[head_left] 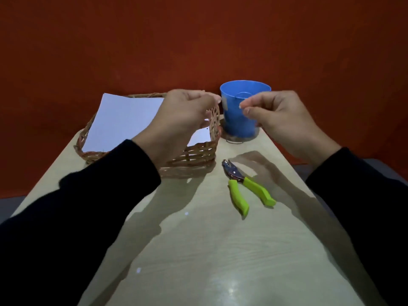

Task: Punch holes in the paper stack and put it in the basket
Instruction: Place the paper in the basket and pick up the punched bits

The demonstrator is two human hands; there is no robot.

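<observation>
Both hands raised above the table, fingers loosely curled, holding nothing visible.

Left hand (185, 120) hangs over the woven wicker basket (194, 155); right hand (280, 120) is in front of the blue plastic bucket (240, 111). White paper stack (123, 122) lies inside the basket, far corner poking over the rim. Green-handled metal hole punch (245, 186) lies on the pale wooden table (209, 250), just right of the basket, untouched.

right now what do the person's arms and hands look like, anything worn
Both arms wear long dark, near-black sleeves that end at the wrists. The left hand and the right hand are bare: no gloves, and no rings, watch or markings visible from this view.
</observation>
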